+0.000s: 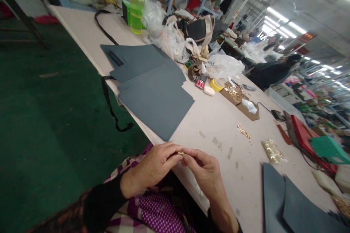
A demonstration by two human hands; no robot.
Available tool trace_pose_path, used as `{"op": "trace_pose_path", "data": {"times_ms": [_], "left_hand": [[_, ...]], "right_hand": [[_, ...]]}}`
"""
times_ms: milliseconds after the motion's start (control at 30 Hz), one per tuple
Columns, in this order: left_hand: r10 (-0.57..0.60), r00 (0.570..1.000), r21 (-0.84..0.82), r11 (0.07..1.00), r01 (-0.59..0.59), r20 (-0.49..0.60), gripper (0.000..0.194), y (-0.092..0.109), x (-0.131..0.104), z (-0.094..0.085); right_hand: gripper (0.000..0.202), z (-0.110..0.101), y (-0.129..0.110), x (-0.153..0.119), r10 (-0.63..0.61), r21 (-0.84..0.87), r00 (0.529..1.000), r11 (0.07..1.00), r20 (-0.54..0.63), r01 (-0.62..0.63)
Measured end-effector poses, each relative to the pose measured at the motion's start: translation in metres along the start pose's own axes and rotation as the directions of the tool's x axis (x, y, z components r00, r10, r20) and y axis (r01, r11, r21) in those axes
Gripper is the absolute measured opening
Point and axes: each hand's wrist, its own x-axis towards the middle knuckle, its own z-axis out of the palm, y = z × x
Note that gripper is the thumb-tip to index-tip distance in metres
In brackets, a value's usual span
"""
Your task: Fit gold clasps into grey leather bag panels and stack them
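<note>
Between the fingertips of both hands is a small gold metal piece, partly covered, so its exact kind is hard to make out. My left hand pinches it from one side, and my right hand pinches it from the other. Both are just over the table's near edge. A stack of dark grey-blue cut sheets lies beyond my left hand. To the right on the tabletop are a row of small gold metal pieces and a clear bag of gold pieces.
More grey-blue sheets lie at the lower right. Farther back are a cardboard tray of gold parts, yellow tape, a red phone, plastic bags and a green bottle. A person in dark clothes is in the background.
</note>
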Motion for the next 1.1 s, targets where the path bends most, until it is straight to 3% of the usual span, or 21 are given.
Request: {"op": "trace_pose_path", "data": {"times_ms": [367, 533, 733, 867, 1100], "left_hand": [[-0.054, 0.998, -0.067, 0.996, 0.055, 0.018, 0.017, -0.005, -0.002, -0.003], [-0.009, 1.0, 0.041, 0.999, 0.009, 0.004, 0.019, -0.005, -0.003, -0.004], [-0.022, 0.999, -0.067, 0.998, 0.02, -0.024, 0.02, -0.003, -0.003, -0.011], [-0.014, 0.999, -0.127, 0.992, 0.01, -0.031, 0.02, -0.003, -0.003, -0.014], [-0.003, 1.0, 0.009, 1.0, 0.003, -0.024, 0.019, -0.003, -0.007, -0.015]], "right_hand": [[0.019, 0.005, 0.002, 0.004, 0.011, -0.062, 0.999, 0.998, 0.033, -0.009], [0.015, 0.015, -0.003, 0.005, -0.018, -0.107, 0.999, 0.994, -0.034, 0.014], [0.014, 0.012, -0.009, 0.007, 0.017, 0.063, 0.999, 0.998, 0.033, -0.019], [0.012, 0.01, -0.009, 0.008, 0.003, 0.089, 0.999, 0.996, 0.044, -0.007], [0.012, 0.021, -0.012, 0.009, 0.036, 0.037, 0.999, 0.999, -0.001, -0.036]]}}
